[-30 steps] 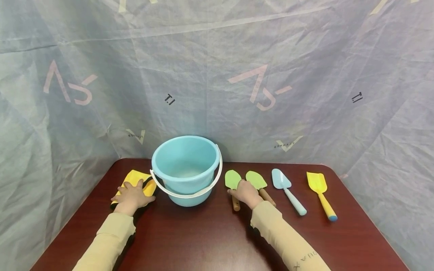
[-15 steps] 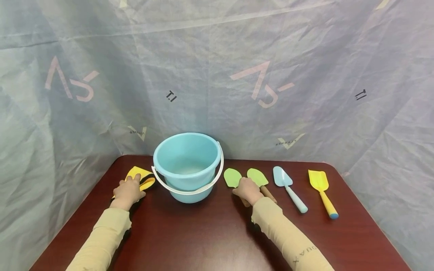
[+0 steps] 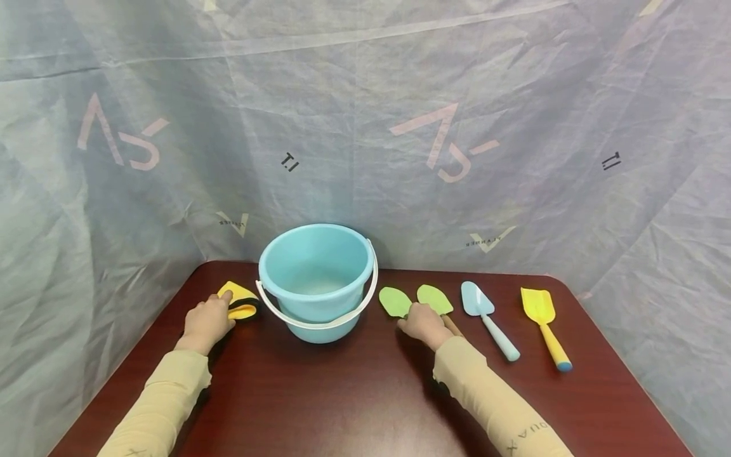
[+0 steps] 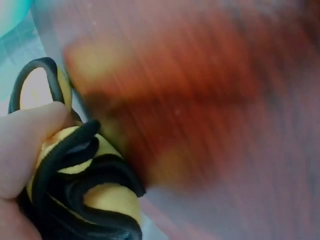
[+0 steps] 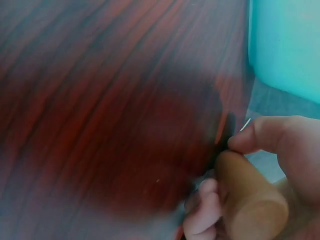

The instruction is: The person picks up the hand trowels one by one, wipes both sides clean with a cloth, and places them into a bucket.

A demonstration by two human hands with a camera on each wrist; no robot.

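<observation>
Cloth (image 3: 237,293) and green trowel (image 3: 394,301) are occupying the two hands I am watching from afar. On the table's left side, the left hand (image 3: 207,321) is grasping the yellow cloth, its black edging bunching beside the thumb. Right of the blue bucket (image 3: 322,311), the right hand (image 3: 425,324) is gripping the trowel by its wooden handle (image 5: 250,200); the blade is showing past the knuckles. A second green trowel (image 3: 434,299) is lying just beside it, partly hidden by that hand. Farther right, I am seeing a blue trowel (image 3: 484,311) and a yellow shovel (image 3: 540,311) lying on the red-brown table (image 3: 342,393). Behind everything, a grey sheet (image 3: 320,95) is hanging.
</observation>
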